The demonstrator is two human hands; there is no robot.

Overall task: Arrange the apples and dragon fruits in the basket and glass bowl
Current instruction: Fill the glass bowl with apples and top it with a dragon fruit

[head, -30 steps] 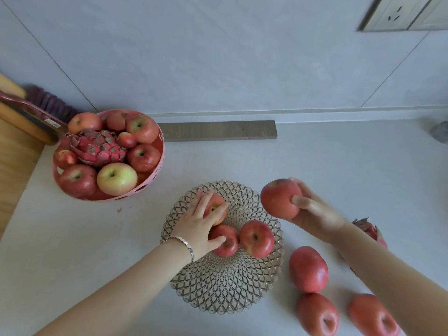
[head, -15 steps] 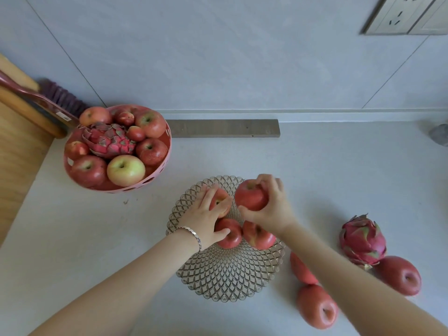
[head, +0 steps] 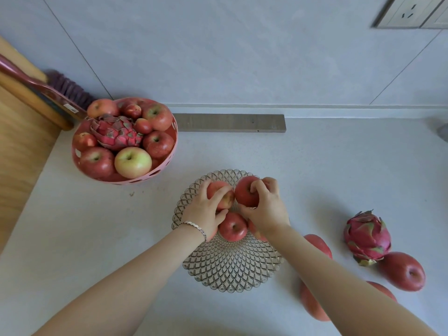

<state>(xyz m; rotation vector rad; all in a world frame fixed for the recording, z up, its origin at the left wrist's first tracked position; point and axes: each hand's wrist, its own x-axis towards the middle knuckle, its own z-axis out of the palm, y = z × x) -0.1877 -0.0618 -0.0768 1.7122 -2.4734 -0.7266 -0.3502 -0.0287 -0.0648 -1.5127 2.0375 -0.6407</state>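
Our left grip (head: 206, 210) wraps 1 blushed red apple (head: 224, 197), right grip (head: 268, 209) 1 deep-red apple (head: 244, 192), so knocking them together could spill our faceted glass bowl (head: 230, 275).

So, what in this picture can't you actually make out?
From the head view:
1. A red apple in the patterned clear glass bowl: mostly hidden under the right hand.
2. Red apples on the pale counter: the right forearm covers parts of three, so more could lie beneath.
3. A grey object at the right edge: cut off, unidentifiable.
4. Lower fruit in the round pink perforated basket: buried under the top layer.
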